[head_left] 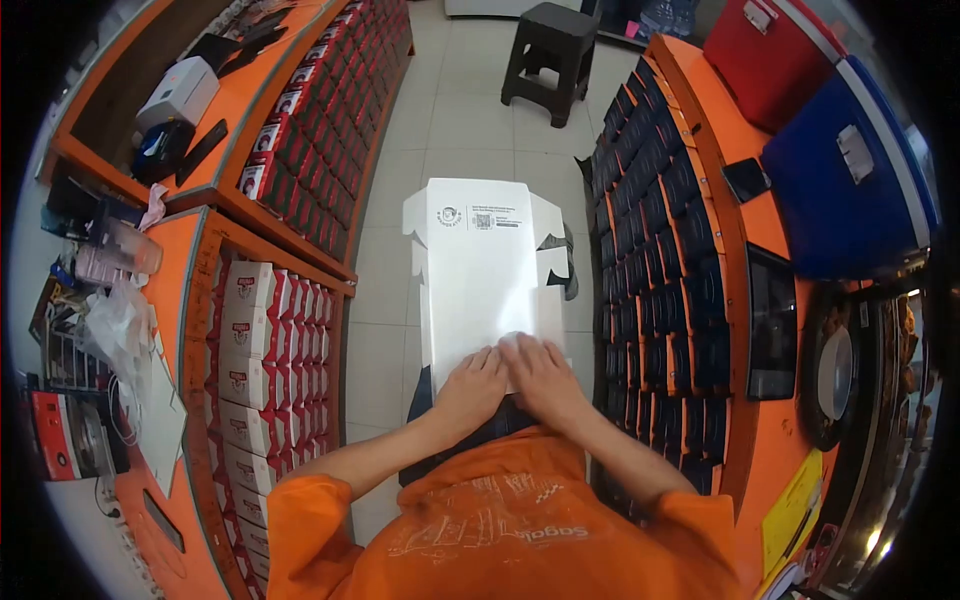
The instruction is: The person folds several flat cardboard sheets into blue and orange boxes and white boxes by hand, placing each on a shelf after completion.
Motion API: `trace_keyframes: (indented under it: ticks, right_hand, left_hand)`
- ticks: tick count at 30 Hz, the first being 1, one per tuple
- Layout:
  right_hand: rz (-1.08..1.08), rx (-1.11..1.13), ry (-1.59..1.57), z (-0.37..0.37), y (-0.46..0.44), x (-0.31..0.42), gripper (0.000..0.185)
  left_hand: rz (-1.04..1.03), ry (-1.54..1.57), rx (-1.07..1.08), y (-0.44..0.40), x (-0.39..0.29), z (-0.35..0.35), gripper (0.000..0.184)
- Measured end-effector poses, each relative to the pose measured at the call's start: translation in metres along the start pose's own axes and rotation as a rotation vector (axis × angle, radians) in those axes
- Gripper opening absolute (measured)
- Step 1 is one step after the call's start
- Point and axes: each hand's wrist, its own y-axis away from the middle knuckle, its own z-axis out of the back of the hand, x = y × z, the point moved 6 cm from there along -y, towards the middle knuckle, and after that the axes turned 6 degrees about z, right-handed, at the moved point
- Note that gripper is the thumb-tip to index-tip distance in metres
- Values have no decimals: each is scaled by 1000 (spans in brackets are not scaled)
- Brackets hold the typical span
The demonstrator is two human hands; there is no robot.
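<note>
A flat white cardboard box blank with side flaps and cut tabs lies lengthwise in front of me, over my lap. Its far end carries a printed round logo and a square code. My left hand grips the near end of the cardboard, fingers bent together on it. Close beside it, my right hand is closed on the same near part, its fingertips slightly blurred. My thumbs and the cardboard's near edge are mostly hidden under the hands.
Red-and-white boxes fill the left shelf, and dark boxes are stacked on the right. A black stool stands ahead on the tiled floor. Red and blue coolers sit on the right counter, near a tablet.
</note>
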Motion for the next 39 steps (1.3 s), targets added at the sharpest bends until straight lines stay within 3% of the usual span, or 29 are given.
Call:
trace_keyframes:
  ticks: [3, 8, 11, 15, 17, 18, 21, 23, 25, 29, 30, 32, 34, 36, 37, 38, 39]
  right_hand:
    - [68, -76, 18, -14, -3, -11, 59]
    - [207, -104, -23, -1, 1, -26, 45]
    - [234, 43, -34, 13, -1, -33, 22]
    - [189, 118, 61, 23, -8, -19, 22]
    - [202, -181, 224, 17, -10, -13, 20]
    - [195, -182, 229, 14, -8, -17, 20]
    - [78, 90, -131, 23, -10, -32, 17]
    - [34, 179, -203, 52, -15, -34, 15]
    - [3, 291, -295, 64, -14, -34, 11]
    - [22, 517, -671, 9, -14, -48, 22]
    - [27, 521, -676, -13, -12, -53, 22]
    - [-111, 369, -503, -36, -19, -76, 26]
    - [-230, 465, -567, -30, -23, -77, 28]
    - [-273, 307, -600, -21, -16, -87, 25]
    - [-228, 148, -690, -15, -14, -94, 17]
    - [-234, 142, -688, -15, -5, -101, 17]
    - [-243, -99, -600, 1, 3, -107, 17]
  left_hand:
    - [65, 198, -84, 14, 11, 45, 65]
    - [125, -85, -13, 27, 26, 40, 70]
    - [40, -302, -30, 31, 23, 9, 71]
    - [30, -330, -94, 24, 16, 38, 56]
    - [51, -197, -103, 17, 15, 42, 52]
    - [43, -196, -106, 16, 15, 41, 52]
    - [40, -275, -176, 20, 15, 42, 42]
    - [45, -92, 119, 21, 19, 44, 34]
    - [21, 3, 196, 27, 23, 56, 27]
    - [-13, 157, 255, 20, 55, 38, 15]
    - [65, 214, 322, 7, 67, 48, 16]
    - [96, 590, 402, -7, 95, 36, 23]
    - [132, 504, 317, -12, 101, 26, 26]
    - [151, 426, 261, -6, 98, 26, 30]
    - [207, 536, 201, -1, 100, 39, 29]
    - [263, 644, 137, 1, 106, 50, 29]
    - [256, 644, 141, 6, 113, 52, 29]
